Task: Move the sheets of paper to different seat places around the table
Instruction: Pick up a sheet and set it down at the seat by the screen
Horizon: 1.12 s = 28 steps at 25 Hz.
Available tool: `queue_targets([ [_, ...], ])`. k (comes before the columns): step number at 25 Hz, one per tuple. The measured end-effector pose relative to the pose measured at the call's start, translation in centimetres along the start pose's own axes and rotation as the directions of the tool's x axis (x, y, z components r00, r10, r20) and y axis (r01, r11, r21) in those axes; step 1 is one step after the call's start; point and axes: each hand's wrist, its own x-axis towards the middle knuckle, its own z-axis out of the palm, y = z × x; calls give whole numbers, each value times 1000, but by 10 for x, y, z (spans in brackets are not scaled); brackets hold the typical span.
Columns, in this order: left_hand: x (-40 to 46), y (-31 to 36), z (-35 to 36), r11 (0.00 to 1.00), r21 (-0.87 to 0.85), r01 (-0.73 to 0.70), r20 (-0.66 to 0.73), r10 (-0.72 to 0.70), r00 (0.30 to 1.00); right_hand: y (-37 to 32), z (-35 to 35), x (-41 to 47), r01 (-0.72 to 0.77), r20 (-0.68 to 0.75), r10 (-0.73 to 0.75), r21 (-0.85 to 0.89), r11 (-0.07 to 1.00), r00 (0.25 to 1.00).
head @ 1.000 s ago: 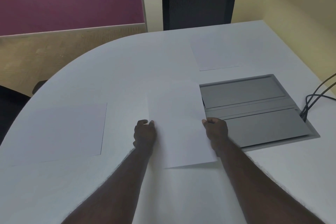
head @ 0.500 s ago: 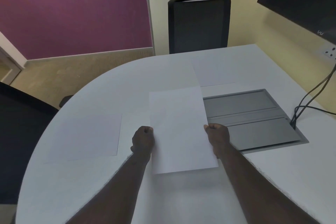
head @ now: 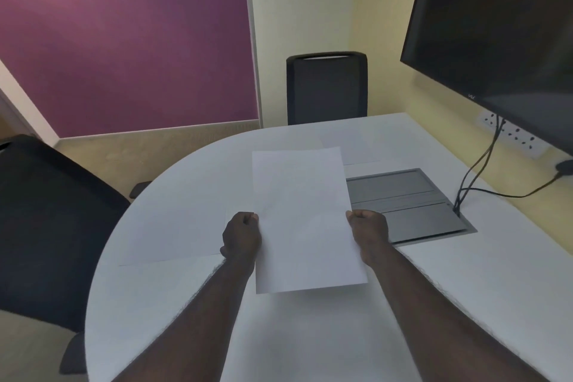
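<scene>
Held sheet of paper [head: 302, 220]: white, blank, lifted clear of the white table [head: 465, 304] and tilted toward the camera, near edge casting a soft shadow on the tabletop. Left hand [head: 242, 237]: fingers curled closed, pinching the sheet's left edge about halfway along. Right hand [head: 369, 232]: fingers curled closed likewise, pinching the right edge at roughly the same height. Second sheet [head: 173, 236]: flat on the table at the left seat place, partly behind the left hand, facing the near black chair [head: 46, 226]. Third sheet [head: 350, 146]: flat at the far seat place, faint against the tabletop, near corner hidden behind the held sheet, in front of the far black chair [head: 327, 88]. Grey cable hatch [head: 409, 205]: set flush into the tabletop, lids shut, just right of the held sheet and partly behind the right hand. Black cables [head: 477, 170]: rising from the hatch's right corner toward the wall sockets [head: 511, 136]. Dark screen [head: 502, 34]: mounted on the right wall, unlit. Purple wall panel [head: 124, 34]: at the rear left.
</scene>
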Motion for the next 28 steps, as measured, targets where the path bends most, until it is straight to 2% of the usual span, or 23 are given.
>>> queue_targets([
  [6,-62,7,-65,996,-58,-68,-9,67,998,-25,-33,-86,62,-39,-60,63,996,997],
  [12,-111,21,-100,992,-68,-111,-20,109,994,-40,-68,-142,101,-65,-96,94,990,993],
  [20,-181,34,-93,982,-158,-108,16,111,994,-50,-138,-173,146,-92,-136,105,984,986],
  [28,-271,59,-53,965,-222,-142,12,149,989,-48,-242,-178,153,-79,-144,123,981,986],
])
